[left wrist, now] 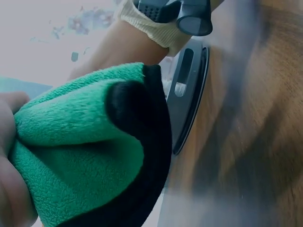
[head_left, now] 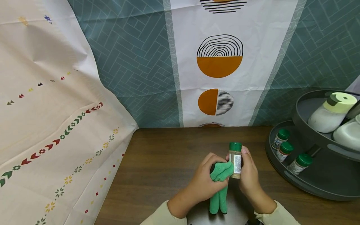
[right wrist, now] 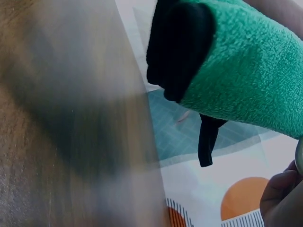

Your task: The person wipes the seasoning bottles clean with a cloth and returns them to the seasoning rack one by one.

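Observation:
A spice jar (head_left: 235,160) with a green cap and a white label stands upright between the hands in the head view. My right hand (head_left: 249,172) grips it from its right side. In my left hand (head_left: 204,179) is a folded green cloth (head_left: 222,172) with dark edging, pressed against the jar's left side. Its lower folds hang beneath the fingers. In the left wrist view the cloth (left wrist: 80,123) hides the jar. The cloth (right wrist: 251,66) also fills the upper right of the right wrist view, with fingers of the right hand (right wrist: 284,196) at the lower right edge.
At the right, a dark two-tier round tray (head_left: 332,184) holds several green-capped spice jars (head_left: 303,162) below and white bottles (head_left: 326,114) above. The wooden table (head_left: 157,162) meets a patterned backdrop behind. A pale embroidered cloth (head_left: 70,150) drapes along the left side.

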Motion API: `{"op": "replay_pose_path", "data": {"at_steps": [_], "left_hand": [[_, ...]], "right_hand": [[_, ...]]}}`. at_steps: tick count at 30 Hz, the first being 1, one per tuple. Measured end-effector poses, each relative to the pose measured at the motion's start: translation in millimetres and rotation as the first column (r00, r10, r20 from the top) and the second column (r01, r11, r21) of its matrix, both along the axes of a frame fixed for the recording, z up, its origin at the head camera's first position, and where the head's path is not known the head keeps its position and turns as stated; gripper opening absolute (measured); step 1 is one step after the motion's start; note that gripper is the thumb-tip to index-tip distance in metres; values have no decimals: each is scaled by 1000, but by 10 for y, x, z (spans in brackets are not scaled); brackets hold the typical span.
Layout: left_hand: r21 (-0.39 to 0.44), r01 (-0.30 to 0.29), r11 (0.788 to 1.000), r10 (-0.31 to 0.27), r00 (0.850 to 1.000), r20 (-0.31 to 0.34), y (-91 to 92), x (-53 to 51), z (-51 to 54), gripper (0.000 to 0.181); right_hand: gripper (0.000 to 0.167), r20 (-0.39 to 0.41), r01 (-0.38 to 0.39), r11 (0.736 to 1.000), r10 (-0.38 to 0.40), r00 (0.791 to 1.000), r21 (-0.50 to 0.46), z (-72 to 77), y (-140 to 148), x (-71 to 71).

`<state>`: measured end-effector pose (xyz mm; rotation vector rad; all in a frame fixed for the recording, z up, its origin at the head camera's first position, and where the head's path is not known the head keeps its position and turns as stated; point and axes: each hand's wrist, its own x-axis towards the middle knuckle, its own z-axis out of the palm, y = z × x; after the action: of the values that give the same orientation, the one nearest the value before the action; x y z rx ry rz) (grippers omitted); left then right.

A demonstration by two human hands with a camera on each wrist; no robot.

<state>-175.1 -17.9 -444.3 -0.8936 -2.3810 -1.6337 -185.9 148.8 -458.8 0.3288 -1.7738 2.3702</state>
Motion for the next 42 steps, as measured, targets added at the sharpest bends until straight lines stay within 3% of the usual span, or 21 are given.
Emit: {"op": "replay_pose_path", "data": {"at_steps": [9,14,17,21,27,32,36,42], "left_hand": [[125,-114,986,106,992,71,-64,-40,55,39],[194,-201,960,182,977,107,-119,-73,118,38],[212,-221,952,199,972,122,-135,-85,129,37],[191,-193,962,170,977,129,-129,-66,120,37],[116,-81,990,69,992,106,-70,-12,83,40],[79,-20,997,15,997,71,-6,24,30,38],[78,-11,997,7,998,59,18,40,7,38],[129,-59,990,49,996,81,2,27,29,39]], "right_hand": [[29,102,-88,980,71,992,178,27,-65,62],[21,77,-159,964,146,986,212,15,-80,76],[18,44,-200,954,195,980,222,-1,-86,80],[18,29,-191,959,189,981,209,-9,-92,82],[14,34,-44,991,40,999,124,24,-81,73],[29,42,5,1000,-5,999,-6,49,-26,46],[43,55,9,999,-7,998,-49,62,8,29],[33,31,-80,994,78,996,69,42,9,43]]}}
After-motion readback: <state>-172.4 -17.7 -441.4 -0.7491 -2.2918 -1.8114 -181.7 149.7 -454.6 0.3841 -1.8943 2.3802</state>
